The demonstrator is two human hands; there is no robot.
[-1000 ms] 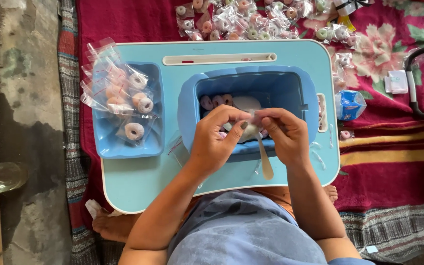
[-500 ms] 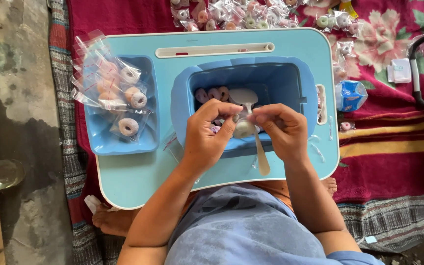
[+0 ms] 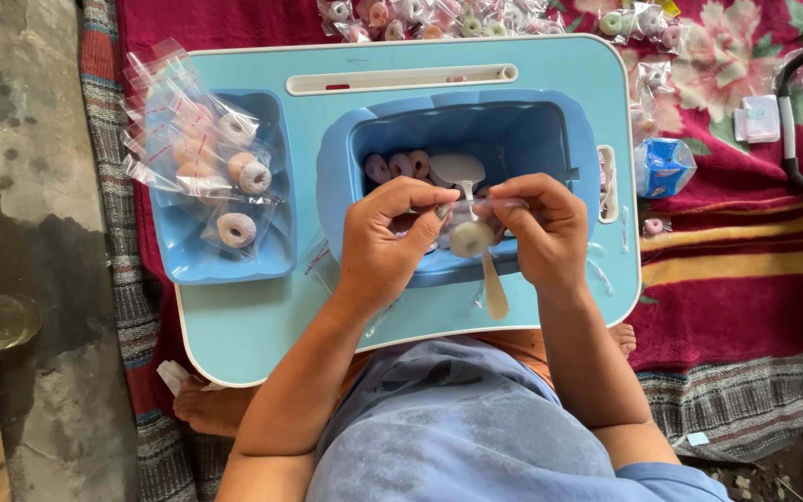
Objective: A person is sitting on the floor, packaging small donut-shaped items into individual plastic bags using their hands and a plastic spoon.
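The small clear plastic bag (image 3: 472,223) with a pale ring-shaped sweet in it sits pinched between your two hands, just above the near wall of the deep blue plastic tub (image 3: 346,200) at the middle of the light blue lap tray (image 3: 262,321). Your left hand (image 3: 385,244) closes thumb and forefinger on the bag's left top corner, and your right hand (image 3: 543,232) closes on the right one, so the mouth is stretched flat between them. Keep that pull even and level, so the strip meets itself squarely, and press along it from one corner to the other. A pale plastic spoon (image 3: 487,270) hangs under your right hand with its handle toward the tray's near edge; whether your fingers grip it I cannot tell. Hold the work over the tub, where loose pink rings (image 3: 400,165) lie, so a slipped ring drops back in. Filled bags (image 3: 206,163) are heaped in the shallow blue dish (image 3: 188,265) at the tray's left edge.
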